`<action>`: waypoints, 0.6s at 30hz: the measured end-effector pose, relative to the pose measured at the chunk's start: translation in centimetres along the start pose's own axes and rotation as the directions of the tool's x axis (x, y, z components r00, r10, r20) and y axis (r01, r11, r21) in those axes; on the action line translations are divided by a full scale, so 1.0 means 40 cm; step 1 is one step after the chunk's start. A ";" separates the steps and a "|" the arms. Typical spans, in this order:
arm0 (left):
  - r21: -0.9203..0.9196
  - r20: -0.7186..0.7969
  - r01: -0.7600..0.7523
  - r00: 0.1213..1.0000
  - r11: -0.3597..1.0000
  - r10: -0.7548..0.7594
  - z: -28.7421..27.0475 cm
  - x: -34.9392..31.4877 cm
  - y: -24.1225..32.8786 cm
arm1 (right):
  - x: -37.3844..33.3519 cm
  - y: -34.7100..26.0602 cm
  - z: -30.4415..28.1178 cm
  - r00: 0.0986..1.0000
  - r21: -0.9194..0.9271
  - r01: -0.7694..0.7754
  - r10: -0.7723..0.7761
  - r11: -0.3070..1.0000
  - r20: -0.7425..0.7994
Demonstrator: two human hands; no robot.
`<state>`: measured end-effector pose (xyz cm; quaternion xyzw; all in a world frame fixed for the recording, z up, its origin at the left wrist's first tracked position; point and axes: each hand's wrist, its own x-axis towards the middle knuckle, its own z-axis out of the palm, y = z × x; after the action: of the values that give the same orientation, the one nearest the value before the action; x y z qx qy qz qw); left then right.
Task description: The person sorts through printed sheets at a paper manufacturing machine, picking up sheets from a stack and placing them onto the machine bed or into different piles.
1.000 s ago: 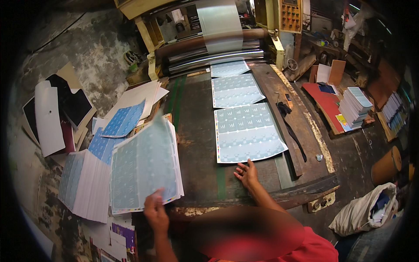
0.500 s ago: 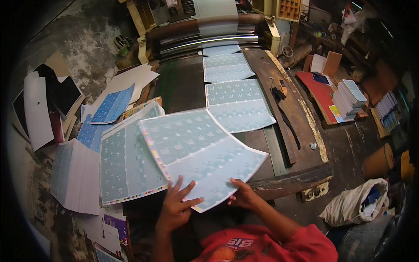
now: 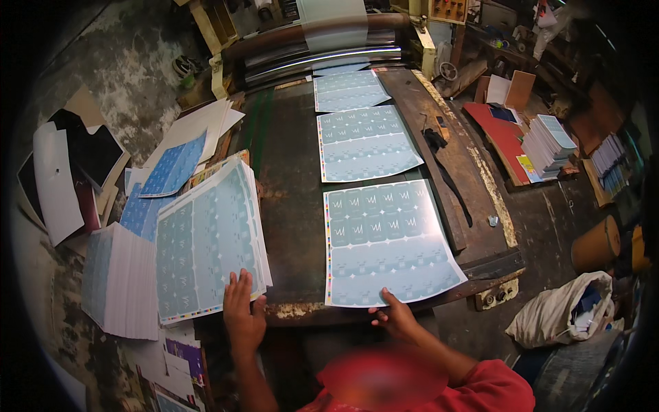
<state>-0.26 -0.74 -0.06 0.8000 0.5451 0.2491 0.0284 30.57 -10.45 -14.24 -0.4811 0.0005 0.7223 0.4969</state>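
A pale blue-green printed sheet (image 3: 388, 257) lies at the near end of the dark machine table, its front edge at the table's lip. My right hand (image 3: 399, 321) pinches that edge, thumb on top and the other fingers beneath. On the left, a pile of like printed sheets (image 3: 199, 250) lies at a slant. My left hand (image 3: 244, 309) rests flat, fingers stretched out, at the near right corner of this pile. Further up the table are a second printed sheet (image 3: 367, 144) and a third sheet (image 3: 350, 91), in line toward the rollers.
Metal rollers (image 3: 322, 60) span the far end of the dark table (image 3: 285, 226). A thick paper stack (image 3: 130, 288) and blue sheets (image 3: 175, 165) lie left. A wooden rail (image 3: 443, 213) runs along the right. Beyond stand a booklet stack (image 3: 546, 147) and a white sack (image 3: 563, 312).
The sheet held between both hands now lies on the left pile. My left hand has moved left and down onto that pile. My right hand has taken another sheet; the sheets have advanced nearer.
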 end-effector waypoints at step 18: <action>-0.797 -0.218 0.215 0.770 0.565 -0.600 0.009 0.006 0.013 | 0.192 -0.093 0.040 0.942 0.149 0.333 -0.321 0.931 -0.103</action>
<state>0.42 -0.64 -0.11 0.4792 0.5626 0.6160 0.2728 31.79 -2.29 -16.95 -0.4592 -0.0008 0.6078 0.6478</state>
